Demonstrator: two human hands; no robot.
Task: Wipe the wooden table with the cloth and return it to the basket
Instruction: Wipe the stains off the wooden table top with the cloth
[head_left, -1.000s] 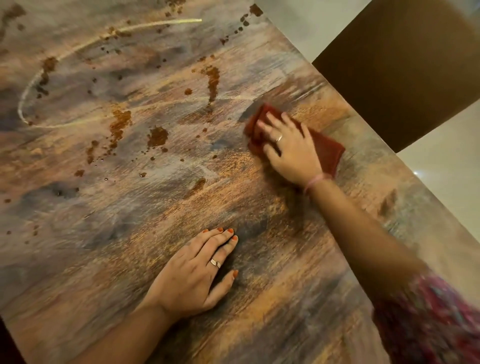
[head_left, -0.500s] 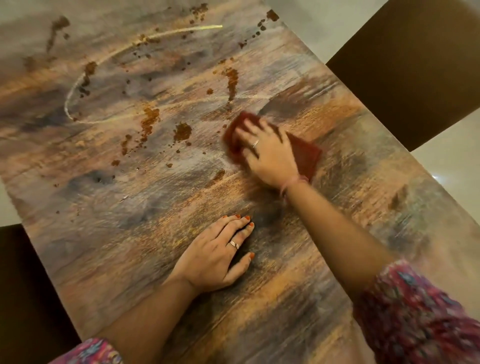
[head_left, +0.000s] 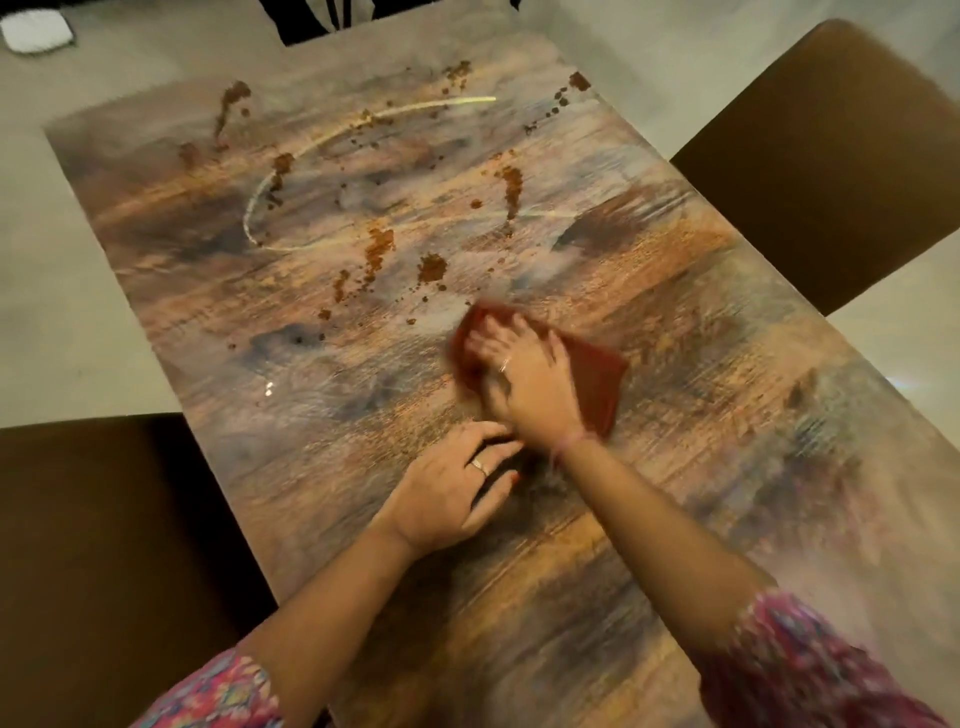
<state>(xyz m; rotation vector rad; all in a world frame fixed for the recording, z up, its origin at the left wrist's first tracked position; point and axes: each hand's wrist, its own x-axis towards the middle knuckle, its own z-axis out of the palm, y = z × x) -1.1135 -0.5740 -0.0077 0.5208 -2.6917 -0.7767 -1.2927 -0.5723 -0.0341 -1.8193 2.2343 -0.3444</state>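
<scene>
Your right hand (head_left: 524, 384) lies flat on the dark red cloth (head_left: 592, 379), fingers spread and pressing it down onto the wooden table (head_left: 701, 322); the hand is motion-blurred, so the fingers are hard to make out one by one, but they look stretched out over the cloth, not curled round it. The cloth sits about mid-table, slightly right of centre, with its right corner sticking out past your hand. Your left hand (head_left: 452, 493) rests palm-down on the bare wood just near and left of the right wrist, fingers relaxed and holding nothing; a ring (head_left: 479, 466) shows on one finger.

Beyond the cloth, on the far half of the table, brown spills (head_left: 376, 254) lie scattered in blotches and specks, within and around a pale curved streak (head_left: 363, 122). A brown chair (head_left: 831, 156) stands to the right of the table and another brown chair (head_left: 93, 545) to the near left. No brand, label or writing can be read anywhere.
</scene>
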